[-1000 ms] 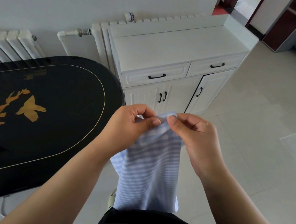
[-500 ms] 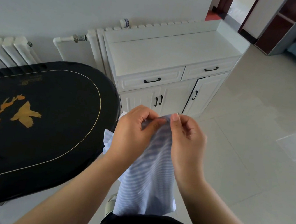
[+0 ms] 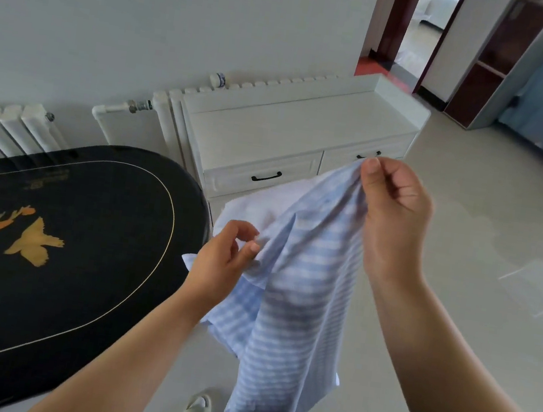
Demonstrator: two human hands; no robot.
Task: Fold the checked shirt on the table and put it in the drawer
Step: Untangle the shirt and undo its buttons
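The checked shirt (image 3: 300, 289), light blue and white, hangs in the air in front of me, off the table. My right hand (image 3: 392, 208) pinches its top edge high up, in front of the right drawer. My left hand (image 3: 224, 251) is lower and to the left, fingers curled at a fold of the cloth beside the table's end. The black oval table (image 3: 61, 247) with gold painting lies to my left with nothing on it. The white cabinet (image 3: 293, 136) stands ahead; its left drawer (image 3: 262, 177) is closed, and the right drawer (image 3: 345, 157) is partly hidden behind the shirt.
White radiators (image 3: 7, 126) run along the wall behind the table and cabinet. Pale tiled floor (image 3: 483, 268) stretches to the right. A doorway (image 3: 417, 35) and a dark shelf unit (image 3: 500, 59) are at the far right. My slippered foot (image 3: 196, 410) shows below.
My hands, together at the shirt's top a second ago, have spread apart. The right hand rose and went right with the cloth; the left dropped lower and left. The shirt has opened out.
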